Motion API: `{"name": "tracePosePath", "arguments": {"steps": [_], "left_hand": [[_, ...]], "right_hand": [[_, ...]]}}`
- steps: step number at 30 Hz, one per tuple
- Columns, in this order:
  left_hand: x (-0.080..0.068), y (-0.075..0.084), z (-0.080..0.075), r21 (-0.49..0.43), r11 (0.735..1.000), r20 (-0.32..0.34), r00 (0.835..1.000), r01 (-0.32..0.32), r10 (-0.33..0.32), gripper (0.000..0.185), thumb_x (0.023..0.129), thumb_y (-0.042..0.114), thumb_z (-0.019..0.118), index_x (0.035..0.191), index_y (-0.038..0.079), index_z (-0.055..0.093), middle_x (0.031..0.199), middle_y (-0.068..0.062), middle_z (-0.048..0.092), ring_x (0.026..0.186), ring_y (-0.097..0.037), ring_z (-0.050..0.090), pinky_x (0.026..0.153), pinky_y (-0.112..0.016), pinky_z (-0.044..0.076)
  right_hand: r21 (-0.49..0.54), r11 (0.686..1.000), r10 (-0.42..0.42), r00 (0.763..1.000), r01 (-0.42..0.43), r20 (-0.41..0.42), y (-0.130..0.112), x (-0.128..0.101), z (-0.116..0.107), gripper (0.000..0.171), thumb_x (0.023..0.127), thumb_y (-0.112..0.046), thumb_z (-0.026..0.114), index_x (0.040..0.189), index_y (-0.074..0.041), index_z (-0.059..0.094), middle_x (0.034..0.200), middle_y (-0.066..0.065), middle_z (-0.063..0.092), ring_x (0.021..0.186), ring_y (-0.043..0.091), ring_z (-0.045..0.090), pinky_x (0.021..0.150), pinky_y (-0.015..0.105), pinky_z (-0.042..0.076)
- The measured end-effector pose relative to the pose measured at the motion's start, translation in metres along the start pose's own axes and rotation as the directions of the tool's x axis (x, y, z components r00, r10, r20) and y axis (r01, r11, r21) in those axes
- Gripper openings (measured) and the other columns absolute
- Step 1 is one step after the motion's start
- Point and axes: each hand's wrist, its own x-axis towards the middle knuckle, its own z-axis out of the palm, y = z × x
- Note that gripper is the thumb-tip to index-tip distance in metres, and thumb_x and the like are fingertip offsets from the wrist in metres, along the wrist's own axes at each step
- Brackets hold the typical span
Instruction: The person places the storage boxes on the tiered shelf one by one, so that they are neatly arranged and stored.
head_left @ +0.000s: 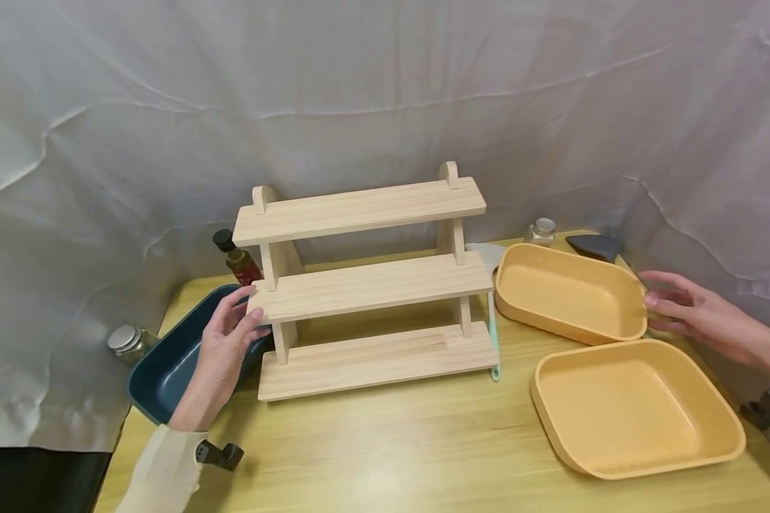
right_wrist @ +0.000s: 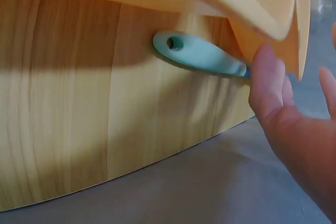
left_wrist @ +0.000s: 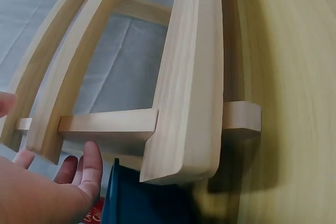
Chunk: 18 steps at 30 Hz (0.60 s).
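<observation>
A three-tier wooden display rack [head_left: 372,286] stands on the table. My left hand [head_left: 220,349] is at the left end of its middle board, fingers loosely bent and thumb apart from them; in the left wrist view no firm grip shows, and light contact is unclear. My right hand [head_left: 706,313] is at the right end of the farther yellow bin [head_left: 567,292], fingers relaxed and close to its wall. Nearer the front lies a second yellow bin [head_left: 635,410], its back rim beside the first. A mint-green handle [right_wrist: 199,53] lies by the bins in the right wrist view.
A dark blue bin [head_left: 173,374] sits left of the rack, partly behind my left hand. Around it are a black-capped bottle [head_left: 239,260] and a glass jar [head_left: 131,342]. Another jar [head_left: 542,231] and a dark utensil head [head_left: 593,246] lie at the back right, before grey cloth [head_left: 385,85].
</observation>
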Motion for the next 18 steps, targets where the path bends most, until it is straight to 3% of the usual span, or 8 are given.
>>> {"name": "tracePosePath", "arguments": {"steps": [4,6,11,14,18], "left_hand": [[0.003,-0.002,0.005,-0.013,1.000,-0.016,1.000,0.020,-0.020,0.050,0.110,0.012,0.069,0.157,0.010,0.052,0.133,-0.006,0.057,0.118,-0.021,0.059,0.098,-0.031,0.055],[0.004,-0.003,0.008,-0.010,1.000,-0.027,0.999,0.029,-0.030,0.050,0.109,0.011,0.069,0.156,0.008,0.052,0.129,-0.005,0.057,0.116,-0.021,0.059,0.098,-0.031,0.054],[0.004,-0.004,0.010,0.007,0.999,-0.060,0.997,0.053,-0.052,0.049,0.109,0.010,0.070,0.154,0.009,0.052,0.126,-0.005,0.056,0.115,-0.019,0.060,0.097,-0.030,0.054],[0.004,-0.005,0.010,0.014,0.998,-0.062,0.996,0.064,-0.063,0.049,0.109,0.012,0.070,0.154,0.011,0.052,0.127,-0.005,0.055,0.116,-0.019,0.059,0.098,-0.030,0.053],[0.004,-0.005,0.010,0.031,0.997,-0.044,0.997,0.069,-0.067,0.050,0.110,0.015,0.070,0.155,0.013,0.050,0.135,-0.005,0.052,0.120,-0.019,0.058,0.101,-0.031,0.052]], "right_hand": [[0.103,0.994,0.029,0.997,-0.037,0.071,0.002,0.001,-0.005,0.053,0.116,-0.001,0.050,0.162,-0.024,0.038,0.133,-0.008,0.067,0.116,0.011,0.072,0.090,0.034,0.063],[0.219,0.973,0.046,0.993,-0.068,0.106,0.003,0.002,-0.007,0.051,0.116,0.002,0.048,0.157,-0.027,0.047,0.130,-0.002,0.070,0.114,0.016,0.073,0.090,0.036,0.063],[0.500,0.857,0.006,0.973,-0.125,0.233,0.006,0.003,-0.010,0.056,0.115,0.011,0.039,0.148,-0.028,0.062,0.127,0.009,0.072,0.116,0.024,0.074,0.094,0.039,0.062],[0.559,0.817,-0.036,0.957,-0.138,0.289,0.009,0.004,-0.011,0.059,0.114,0.013,0.035,0.149,-0.026,0.063,0.128,0.010,0.072,0.119,0.024,0.072,0.097,0.039,0.060],[0.564,0.815,-0.050,0.954,-0.132,0.295,0.012,0.006,-0.013,0.060,0.114,0.014,0.035,0.150,-0.026,0.062,0.126,0.012,0.072,0.119,0.024,0.072,0.098,0.038,0.060]]}}
